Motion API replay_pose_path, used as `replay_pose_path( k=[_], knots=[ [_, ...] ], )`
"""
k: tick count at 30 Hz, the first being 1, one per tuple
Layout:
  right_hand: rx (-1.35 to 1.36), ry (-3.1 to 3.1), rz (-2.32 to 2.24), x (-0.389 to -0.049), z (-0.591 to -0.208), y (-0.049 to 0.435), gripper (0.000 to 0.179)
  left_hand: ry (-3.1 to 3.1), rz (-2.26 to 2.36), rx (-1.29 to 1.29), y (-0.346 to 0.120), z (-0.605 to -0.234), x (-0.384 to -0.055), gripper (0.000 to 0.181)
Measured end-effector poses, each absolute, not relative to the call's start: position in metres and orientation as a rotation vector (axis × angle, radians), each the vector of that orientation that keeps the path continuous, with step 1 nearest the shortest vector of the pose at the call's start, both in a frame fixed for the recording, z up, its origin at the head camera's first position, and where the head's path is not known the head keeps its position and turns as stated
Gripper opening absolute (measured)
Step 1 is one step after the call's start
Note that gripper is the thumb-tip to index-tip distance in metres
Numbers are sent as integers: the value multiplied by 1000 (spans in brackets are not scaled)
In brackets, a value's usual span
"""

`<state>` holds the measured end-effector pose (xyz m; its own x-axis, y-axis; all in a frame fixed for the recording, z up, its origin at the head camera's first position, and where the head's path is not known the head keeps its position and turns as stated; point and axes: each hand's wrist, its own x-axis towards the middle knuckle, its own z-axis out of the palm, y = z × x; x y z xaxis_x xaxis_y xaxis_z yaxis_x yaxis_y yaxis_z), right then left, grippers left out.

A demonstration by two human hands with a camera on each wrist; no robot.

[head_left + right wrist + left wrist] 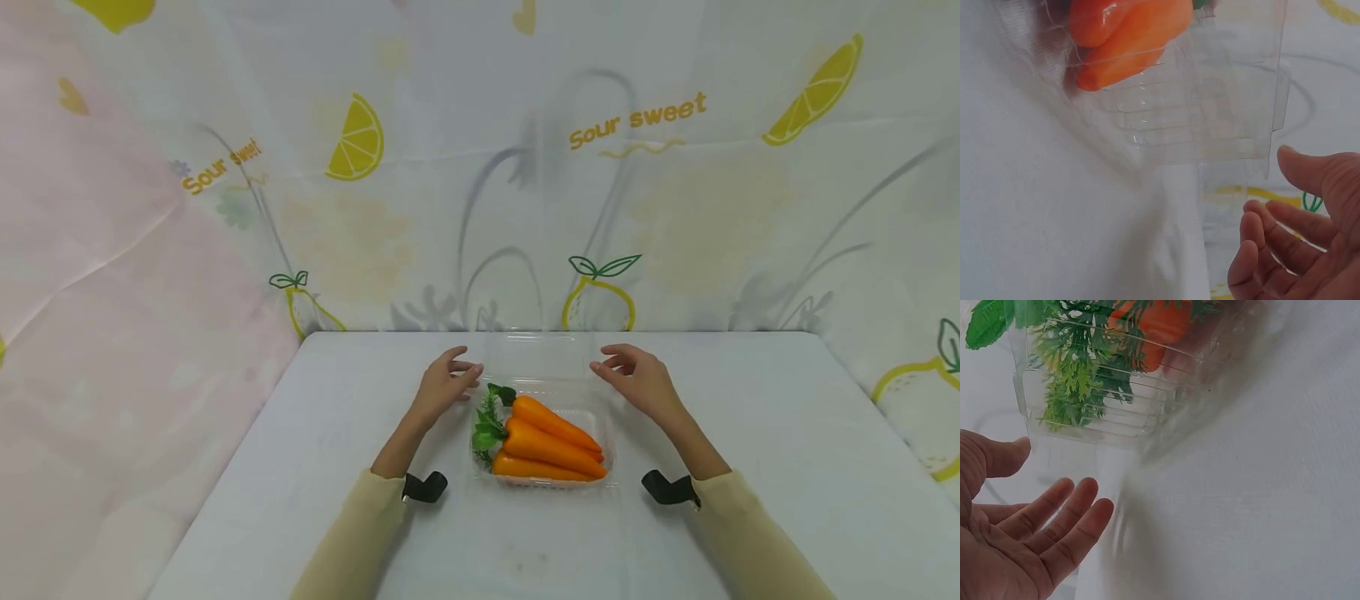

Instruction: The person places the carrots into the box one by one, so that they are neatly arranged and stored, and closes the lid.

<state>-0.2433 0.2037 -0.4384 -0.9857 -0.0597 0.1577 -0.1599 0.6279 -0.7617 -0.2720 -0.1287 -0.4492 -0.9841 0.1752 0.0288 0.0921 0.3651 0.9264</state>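
A clear plastic clamshell box (611, 450) stands on the table with its lid (536, 357) raised at the back. Inside lie three orange carrots (551, 446), their green leafy tops (489, 425) at the left end and tips to the right. My left hand (446, 385) hovers by the left side of the lid, thumb apart from loosely bent fingers (1069, 540). On the opposite side, my right hand (639, 382) is held the same way, its thumb (1310, 172) near the lid's edge. Neither hand grips anything; whether a fingertip touches the lid, I cannot tell.
The box sits mid-way across a white table (750, 417), whose far edge meets a lemon-print cloth backdrop (450, 250). A black wrist mount (426, 487) sticks out from the left sleeve, and another black mount (667, 488) from the right sleeve.
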Motion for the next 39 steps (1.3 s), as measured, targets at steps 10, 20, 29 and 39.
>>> replay_pose_path(
  k=[10,20,29,39],
  knots=[
    [-21,-2808,1352,-247,-441,198,60,2479,1771,221,-122,-452,-279,48],
    [-24,-2790,1475,-247,-443,196,51,2388,1855,46,-117,-454,-284,41],
    [32,-2658,1450,-245,-443,196,47,2370,1966,186,-118,-453,-283,43],
    [161,-2430,1475,-245,-440,197,26,2406,2138,426,-122,-452,-283,32]
  ],
)
